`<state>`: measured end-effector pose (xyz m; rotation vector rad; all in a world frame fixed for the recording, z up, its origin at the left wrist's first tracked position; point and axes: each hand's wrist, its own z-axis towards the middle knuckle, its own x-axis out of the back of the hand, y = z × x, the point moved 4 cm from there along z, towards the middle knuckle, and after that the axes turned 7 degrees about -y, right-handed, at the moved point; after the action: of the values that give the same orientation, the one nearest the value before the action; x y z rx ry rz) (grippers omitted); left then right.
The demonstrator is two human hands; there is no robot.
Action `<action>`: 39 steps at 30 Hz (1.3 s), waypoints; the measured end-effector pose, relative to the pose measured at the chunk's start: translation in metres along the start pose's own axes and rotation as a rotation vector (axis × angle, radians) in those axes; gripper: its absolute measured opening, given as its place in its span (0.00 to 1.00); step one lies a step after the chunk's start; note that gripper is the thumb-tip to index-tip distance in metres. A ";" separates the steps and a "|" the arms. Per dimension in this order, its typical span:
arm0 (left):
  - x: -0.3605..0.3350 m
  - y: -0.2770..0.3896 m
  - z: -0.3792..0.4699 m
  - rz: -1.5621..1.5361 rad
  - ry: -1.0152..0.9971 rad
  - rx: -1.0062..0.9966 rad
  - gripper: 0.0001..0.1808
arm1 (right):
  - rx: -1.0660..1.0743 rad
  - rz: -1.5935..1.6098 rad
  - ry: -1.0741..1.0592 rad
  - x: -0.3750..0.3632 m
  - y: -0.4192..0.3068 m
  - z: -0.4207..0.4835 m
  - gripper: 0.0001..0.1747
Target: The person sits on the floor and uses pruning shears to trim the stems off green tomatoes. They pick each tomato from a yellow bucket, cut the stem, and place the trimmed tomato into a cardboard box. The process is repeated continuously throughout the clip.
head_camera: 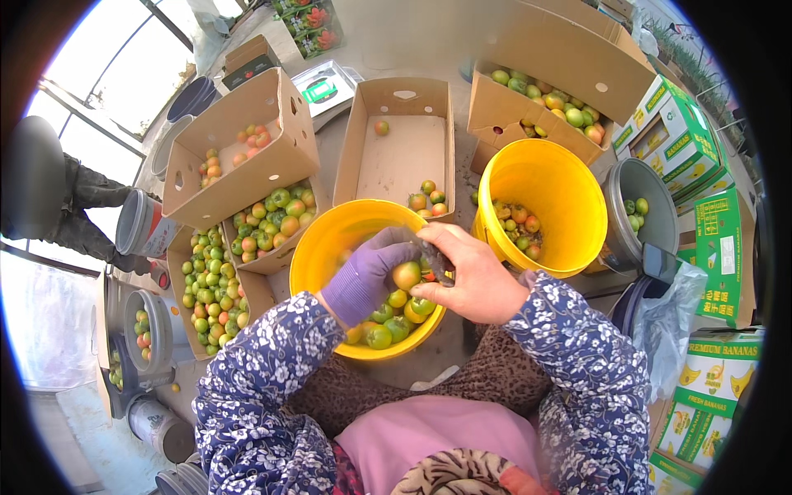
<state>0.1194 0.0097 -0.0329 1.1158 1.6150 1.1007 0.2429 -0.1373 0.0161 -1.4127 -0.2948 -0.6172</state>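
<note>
My left hand (371, 272), in a purple knit glove, curls around a pale orange-green tomato (406, 275) above a yellow bucket (315, 247). My bare right hand (473, 272) pinches a dark, soiled, cloth-like piece (436, 260) beside that tomato; whether it is a rag or part of a glove, I cannot tell. Inside the bucket lie green and orange tomatoes (378, 336), partly hidden by my hands. To the right stands a second yellow bucket (557, 198) with small tomatoes at its bottom.
Ahead, an open cardboard box (396, 154) holds several tomatoes. More tomato boxes (247, 179) and grey buckets (151, 331) stand at left, near a person's legs (93, 210). A scale (325, 86) sits behind. Banana boxes (718, 266) and a grey bucket (649, 185) line the right.
</note>
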 end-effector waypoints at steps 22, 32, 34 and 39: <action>0.006 0.040 -0.002 -0.384 0.100 -0.061 0.26 | -0.414 1.121 0.380 0.063 0.053 0.020 0.23; 0.126 0.037 -0.079 0.320 0.329 0.122 0.17 | -0.141 0.855 0.820 0.382 0.076 0.126 0.26; 0.133 0.008 -0.071 0.388 0.265 0.352 0.18 | -0.177 0.802 0.588 0.316 0.082 0.121 0.24; 0.122 -0.067 -0.020 1.275 -0.200 0.594 0.19 | -0.346 1.060 0.095 0.100 0.054 0.089 0.17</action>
<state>0.0594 0.1094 -0.1119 2.7419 0.9701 1.1549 0.3689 -0.0713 0.0390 -1.6176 0.6490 0.1595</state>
